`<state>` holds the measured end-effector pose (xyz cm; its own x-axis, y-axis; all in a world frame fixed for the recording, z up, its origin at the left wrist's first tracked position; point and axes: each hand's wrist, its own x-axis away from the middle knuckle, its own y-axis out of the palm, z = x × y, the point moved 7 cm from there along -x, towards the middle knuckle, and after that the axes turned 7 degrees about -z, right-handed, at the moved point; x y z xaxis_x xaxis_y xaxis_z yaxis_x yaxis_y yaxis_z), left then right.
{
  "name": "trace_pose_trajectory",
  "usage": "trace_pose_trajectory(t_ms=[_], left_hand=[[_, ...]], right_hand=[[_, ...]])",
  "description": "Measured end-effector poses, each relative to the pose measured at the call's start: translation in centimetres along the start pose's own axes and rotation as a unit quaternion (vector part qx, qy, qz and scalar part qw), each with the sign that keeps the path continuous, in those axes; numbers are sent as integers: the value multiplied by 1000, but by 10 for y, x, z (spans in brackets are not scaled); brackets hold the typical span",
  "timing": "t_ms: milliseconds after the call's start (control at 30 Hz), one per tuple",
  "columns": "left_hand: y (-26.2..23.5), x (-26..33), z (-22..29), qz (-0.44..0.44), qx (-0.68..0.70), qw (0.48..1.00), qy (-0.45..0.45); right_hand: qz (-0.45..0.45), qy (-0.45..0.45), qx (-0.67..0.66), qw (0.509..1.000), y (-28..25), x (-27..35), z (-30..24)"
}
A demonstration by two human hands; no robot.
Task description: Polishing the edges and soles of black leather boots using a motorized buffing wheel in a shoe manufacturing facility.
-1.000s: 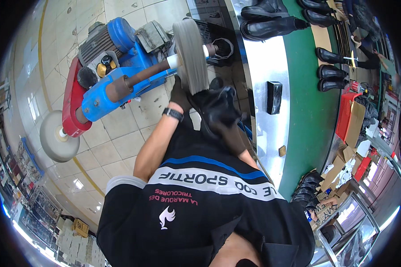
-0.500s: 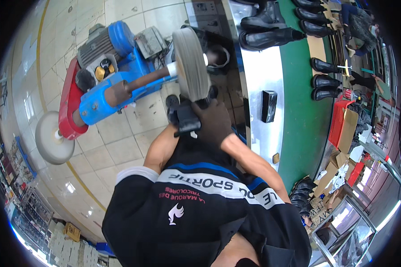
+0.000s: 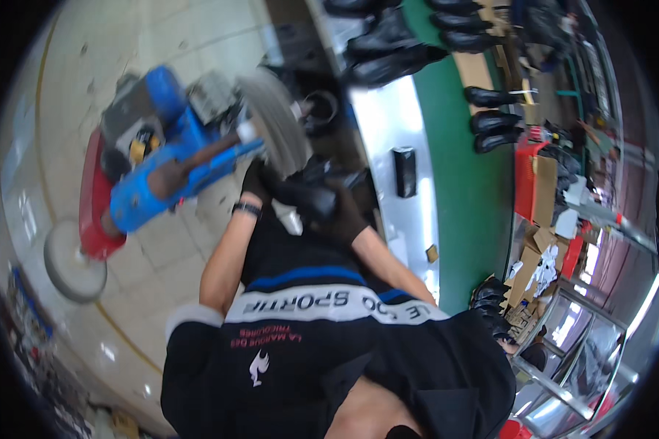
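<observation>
A black leather boot [image 3: 307,197] is held low in front of my body, just under a grey buffing wheel [image 3: 274,121]. My right hand [image 3: 345,218], in a dark glove, wraps around the boot's right side. At its left end is my left hand [image 3: 256,181], also gloved, with a dark band on the wrist; its fingers are closed and partly hidden by the boot and blurred. The boot's upper side lies close to the wheel's lower edge; whether they touch I cannot tell. A small white piece [image 3: 289,219] hangs below the boot.
The wheel sits on the shaft of a blue machine [image 3: 150,183] with a red belt guard [image 3: 95,197] and a second, pale wheel [image 3: 75,262]. To the right, a metal-edged green table [image 3: 458,219] carries several black boots [image 3: 388,62] and a black block [image 3: 404,172].
The boot has been turned and now points across my body. My left hand has come into sight at its left end. The whole view has shifted and blurred.
</observation>
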<state>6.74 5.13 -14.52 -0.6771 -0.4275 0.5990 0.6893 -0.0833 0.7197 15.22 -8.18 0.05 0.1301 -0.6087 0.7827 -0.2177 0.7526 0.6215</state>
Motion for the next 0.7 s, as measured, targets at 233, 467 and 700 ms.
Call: trace_pose_trajectory(t_ms=[233,467,700], left_hand=[[8,78,72,312,-197,892,261],[97,139,134,313,-361,782,400],[204,152,135,164,-627,579,495]], right_hand=[[2,56,146,988,44,25,0],[108,-105,237,960,53,39,18],[-144,57,-16,988,51,0,47]])
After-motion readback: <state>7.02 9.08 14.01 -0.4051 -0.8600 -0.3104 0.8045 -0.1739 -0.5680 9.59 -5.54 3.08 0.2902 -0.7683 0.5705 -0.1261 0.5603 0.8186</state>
